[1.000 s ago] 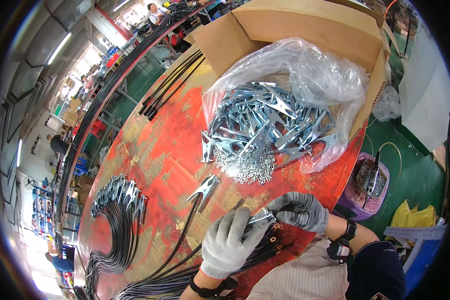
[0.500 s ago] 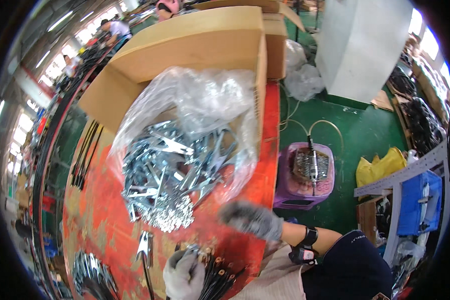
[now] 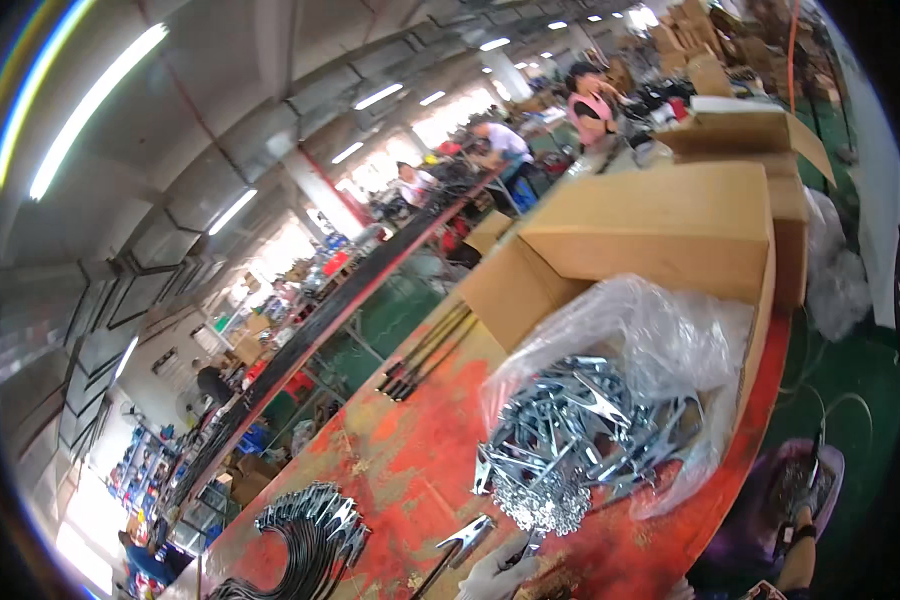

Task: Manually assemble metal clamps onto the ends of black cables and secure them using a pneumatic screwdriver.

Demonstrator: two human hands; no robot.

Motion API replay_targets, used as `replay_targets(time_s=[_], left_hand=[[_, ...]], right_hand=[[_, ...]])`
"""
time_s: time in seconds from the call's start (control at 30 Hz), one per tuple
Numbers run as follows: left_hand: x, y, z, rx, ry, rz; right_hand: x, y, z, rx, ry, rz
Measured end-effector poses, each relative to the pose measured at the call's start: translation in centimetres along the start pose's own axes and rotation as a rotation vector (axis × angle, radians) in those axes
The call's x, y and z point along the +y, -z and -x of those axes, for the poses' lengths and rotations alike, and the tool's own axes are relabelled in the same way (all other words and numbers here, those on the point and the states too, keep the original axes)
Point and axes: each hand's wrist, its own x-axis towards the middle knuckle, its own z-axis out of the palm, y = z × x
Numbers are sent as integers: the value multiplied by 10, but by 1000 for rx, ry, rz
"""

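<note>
Head view: toward the near edge of the worn red tabletop (image 3: 420,480), our white-gloved left hand (image 3: 498,578) grips a silver metal clip (image 3: 533,543); slackness could drop it. Our right hand (image 3: 804,516) is too blurred to tell.

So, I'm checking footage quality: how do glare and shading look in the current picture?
Head view: a ceiling light glares at upper left, beside a rainbow-fringed streak; metal clamps and nuts catch bright glints; the purple stool at lower right looks dim; the rim darkens to black.
</note>
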Motion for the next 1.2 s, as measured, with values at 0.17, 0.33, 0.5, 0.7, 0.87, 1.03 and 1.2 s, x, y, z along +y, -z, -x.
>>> replay_targets(time_s=[0.17, 0.33, 0.5, 0.7, 0.87, 1.03, 1.2], left_hand=[[-13, 11, 7, 40, 144, 114], [-34, 12, 12, 110, 36, 361], [-9, 4, 23, 68, 205, 581], [-15, -2, 2, -196, 71, 563], [-4, -37, -7, -93, -150, 169], [4, -38, 9, -110, -71, 202], [-11, -35, 24, -43, 4, 358]], right_hand=[[-25, -5, -10, -66, -22, -238], [-75, 17, 20, -163, 37, -698], [-155, 43, 67, -333, 224, -1068], [-284, 42, 136, -588, 482, -1266], [-389, -17, 228, -764, 648, -1255], [-434, -107, 324, -636, 861, -1317], [-440, -134, 354, -634, 826, -1339]])
